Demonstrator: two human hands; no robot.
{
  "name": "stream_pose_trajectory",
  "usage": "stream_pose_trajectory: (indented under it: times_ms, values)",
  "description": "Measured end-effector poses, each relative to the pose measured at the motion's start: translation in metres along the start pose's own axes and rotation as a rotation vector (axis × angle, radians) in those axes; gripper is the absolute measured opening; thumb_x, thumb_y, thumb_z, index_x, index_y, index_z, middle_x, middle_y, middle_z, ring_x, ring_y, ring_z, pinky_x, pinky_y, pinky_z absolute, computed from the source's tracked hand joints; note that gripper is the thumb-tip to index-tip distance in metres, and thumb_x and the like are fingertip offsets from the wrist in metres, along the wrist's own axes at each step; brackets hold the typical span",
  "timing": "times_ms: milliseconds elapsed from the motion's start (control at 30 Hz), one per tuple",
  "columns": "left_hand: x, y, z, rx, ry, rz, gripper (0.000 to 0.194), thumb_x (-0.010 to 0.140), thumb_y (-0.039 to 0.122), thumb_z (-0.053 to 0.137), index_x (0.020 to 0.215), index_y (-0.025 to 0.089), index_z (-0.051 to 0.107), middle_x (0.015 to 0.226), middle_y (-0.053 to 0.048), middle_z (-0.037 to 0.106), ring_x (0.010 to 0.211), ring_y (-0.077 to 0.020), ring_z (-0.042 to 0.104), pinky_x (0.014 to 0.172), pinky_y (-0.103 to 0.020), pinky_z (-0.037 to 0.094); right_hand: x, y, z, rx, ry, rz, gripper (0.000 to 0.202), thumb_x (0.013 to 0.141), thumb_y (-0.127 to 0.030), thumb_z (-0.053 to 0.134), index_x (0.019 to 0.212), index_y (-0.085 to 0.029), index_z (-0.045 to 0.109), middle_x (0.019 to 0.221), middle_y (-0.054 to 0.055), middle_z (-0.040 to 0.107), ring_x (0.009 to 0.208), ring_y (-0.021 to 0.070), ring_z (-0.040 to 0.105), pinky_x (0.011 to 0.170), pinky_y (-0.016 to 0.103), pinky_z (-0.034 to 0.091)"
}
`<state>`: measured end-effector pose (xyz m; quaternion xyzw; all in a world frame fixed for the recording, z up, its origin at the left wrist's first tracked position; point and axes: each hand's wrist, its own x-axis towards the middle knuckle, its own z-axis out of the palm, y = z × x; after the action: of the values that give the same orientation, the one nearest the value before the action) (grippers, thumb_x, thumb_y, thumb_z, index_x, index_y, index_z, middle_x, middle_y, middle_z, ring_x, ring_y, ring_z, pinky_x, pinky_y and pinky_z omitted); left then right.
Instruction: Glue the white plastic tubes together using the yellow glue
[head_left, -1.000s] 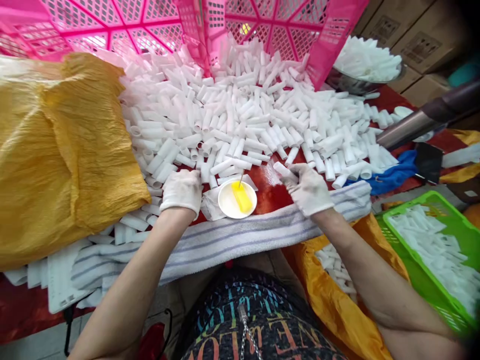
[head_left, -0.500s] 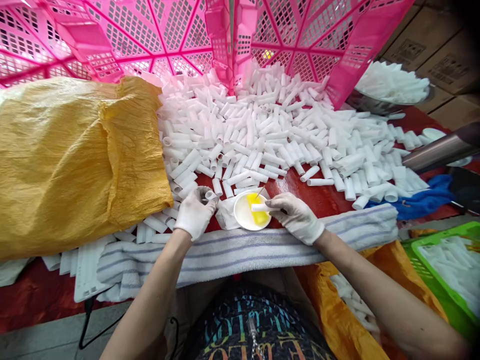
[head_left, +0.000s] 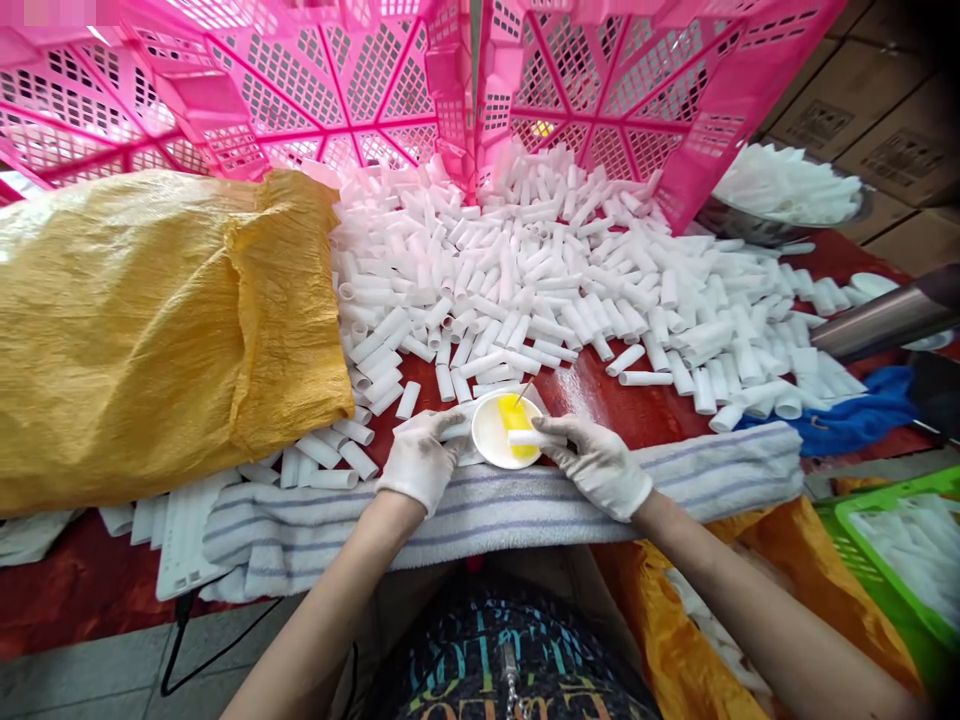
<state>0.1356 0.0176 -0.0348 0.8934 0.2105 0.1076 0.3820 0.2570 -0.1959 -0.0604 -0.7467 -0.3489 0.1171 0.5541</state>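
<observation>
My right hand [head_left: 598, 465], in a white glove, pinches a short white tube [head_left: 525, 438] level over a small white bowl [head_left: 487, 440]. A yellow block [head_left: 513, 411], perhaps sponge, lies in the bowl, with a thin stick [head_left: 524, 393] rising from it. On the bowl's left side, my gloved left hand [head_left: 422, 460] grips another white tube [head_left: 454, 432], its end pointing at the rim. Behind the bowl spreads a heap of loose white tubes [head_left: 517, 270].
Pink crates [head_left: 345, 85] stand behind the heap. A yellow sack [head_left: 150, 340] lies at left. A striped towel [head_left: 525, 510] runs along the front edge. At right are a heaped metal bowl [head_left: 750, 225], a metal cylinder [head_left: 877, 315], blue cloth [head_left: 862, 410] and a green basket [head_left: 847, 520].
My left hand has moved right, from beside the heap to the bowl, bringing a tube along. My right hand still holds its tube over the bowl. The view has shifted slightly.
</observation>
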Motion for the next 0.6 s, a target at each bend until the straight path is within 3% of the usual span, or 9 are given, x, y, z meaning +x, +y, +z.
stream_pose_trajectory:
  times_ms: [100,200,300,367,467,600]
  values:
    - [0.001,-0.002,0.0,-0.059,0.027,-0.038,0.028,0.071,0.022,0.069,0.099,0.021,0.07,0.102,-0.005,0.068,0.096,-0.0195,0.064,0.095,-0.033,0.048,-0.006,-0.003,0.0,-0.052,0.006,-0.099,0.01,0.078,-0.029,0.068,0.081,-0.02,0.071,0.077,0.005,0.062,0.068,0.0176,0.061,0.063,0.034,0.052]
    - [0.0,0.002,-0.004,-0.275,0.032,-0.218,0.027,0.068,0.028,0.072,0.093,0.018,0.067,0.093,-0.003,0.07,0.084,-0.0179,0.066,0.082,-0.03,0.052,-0.013,-0.011,-0.004,-0.028,-0.039,-0.079,0.007,0.075,-0.028,0.071,0.076,-0.021,0.07,0.076,0.004,0.06,0.065,0.0157,0.058,0.059,0.031,0.049]
    - [-0.004,0.013,-0.01,-0.474,-0.031,-0.303,0.036,0.066,0.037,0.075,0.093,0.017,0.065,0.09,-0.003,0.07,0.079,-0.0163,0.065,0.075,-0.028,0.052,-0.016,-0.023,-0.008,0.122,0.022,0.103,0.021,0.073,-0.034,0.074,0.088,-0.021,0.067,0.089,0.006,0.064,0.077,0.0185,0.062,0.066,0.033,0.052]
    - [-0.008,0.023,-0.01,-0.541,-0.064,-0.276,0.038,0.066,0.039,0.076,0.094,0.017,0.066,0.093,-0.004,0.07,0.084,-0.0164,0.065,0.077,-0.027,0.052,-0.013,-0.031,-0.008,0.231,0.104,0.275,0.031,0.073,-0.042,0.073,0.094,-0.02,0.064,0.091,0.006,0.065,0.071,0.0165,0.06,0.06,0.03,0.05]
    - [-0.013,0.037,-0.003,-0.607,-0.132,-0.247,0.035,0.065,0.036,0.077,0.093,0.017,0.068,0.095,-0.004,0.07,0.086,-0.0168,0.065,0.079,-0.027,0.052,-0.005,-0.04,-0.005,0.364,0.103,0.442,0.042,0.071,-0.052,0.071,0.094,-0.017,0.062,0.068,0.001,0.059,0.048,0.009,0.044,0.042,0.023,0.034]
    - [-0.017,0.05,0.008,-0.673,-0.156,-0.261,0.035,0.063,0.033,0.079,0.093,0.018,0.069,0.097,-0.005,0.069,0.086,-0.0171,0.064,0.079,-0.027,0.051,0.0,-0.047,-0.002,0.415,0.074,0.498,0.047,0.069,-0.056,0.071,0.09,-0.016,0.061,0.052,-0.006,0.046,0.042,0.0064,0.034,0.039,0.021,0.026]
